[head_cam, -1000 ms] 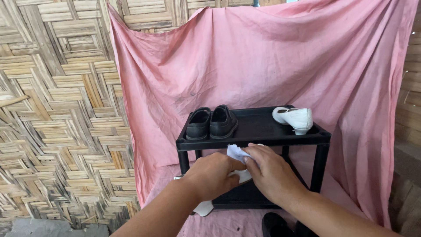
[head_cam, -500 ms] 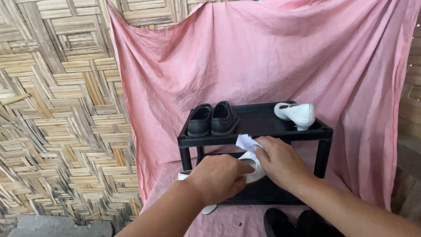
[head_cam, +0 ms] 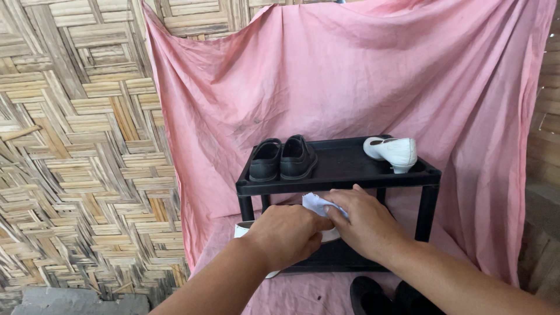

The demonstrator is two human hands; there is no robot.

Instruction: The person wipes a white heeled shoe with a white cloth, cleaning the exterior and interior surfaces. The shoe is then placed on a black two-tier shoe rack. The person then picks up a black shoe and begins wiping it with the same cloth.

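Item: white shoe point(head_cam: 248, 229), clasped by left hand point(head_cam: 286, 233) to steady it. Right hand point(head_cam: 364, 224) pinches white cloth point(head_cam: 315, 204) vs. shoe; 3 others on black rack point(head_cam: 344, 184)

White shoe point(head_cam: 244, 228) mostly hidden under left hand point(head_cam: 286, 233) & right hand point(head_cam: 364, 224); only heel end & a bit of toe show. White cloth point(head_cam: 315, 204) partly covered by right fingers. Dark shoes point(head_cam: 385, 297) at bottom cut off by frame edge. Rack's lower shelf point(head_cam: 341, 256) largely blocked.

Soft, even daylight; faint shadows; sharp focus; slight wide-angle bending at edges.
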